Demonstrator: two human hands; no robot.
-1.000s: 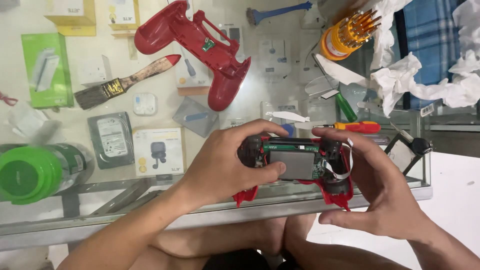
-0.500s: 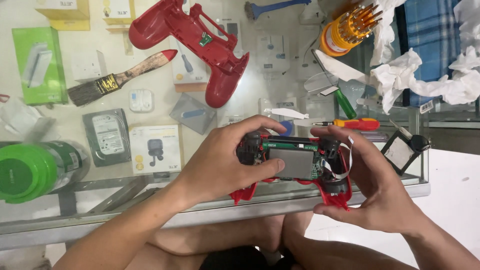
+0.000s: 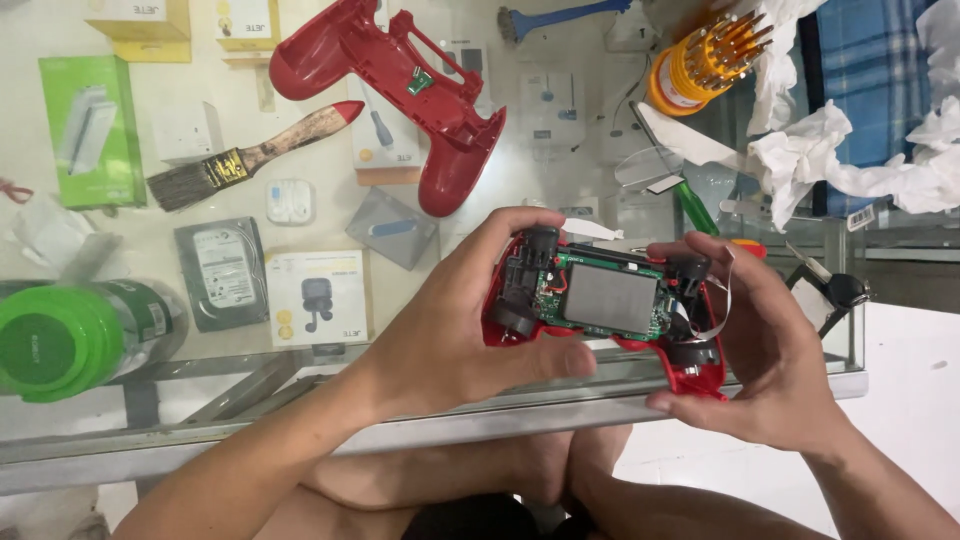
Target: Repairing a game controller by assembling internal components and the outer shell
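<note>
We are closing our left hand (image 3: 450, 335) and right hand (image 3: 770, 360) around the opened red controller (image 3: 605, 300), holding it above the glass surface (image 3: 560, 200) edge. At eleven o'clock the red back shell (image 3: 400, 90) is lying beside a paintbrush (image 3: 250, 155); crumpled tissue (image 3: 850, 160) is sitting at two o'clock.

Light: bright, even, from overhead | Glare: pale washed-out sheen on the glass counter (image 3: 560, 150) beyond the left hand (image 3: 455, 330) | Shadows: soft, faint under both hands | Focus: sharp at the right hand (image 3: 765, 355), no motion blur | Edges: slight wide-angle stretch at corners
</note>
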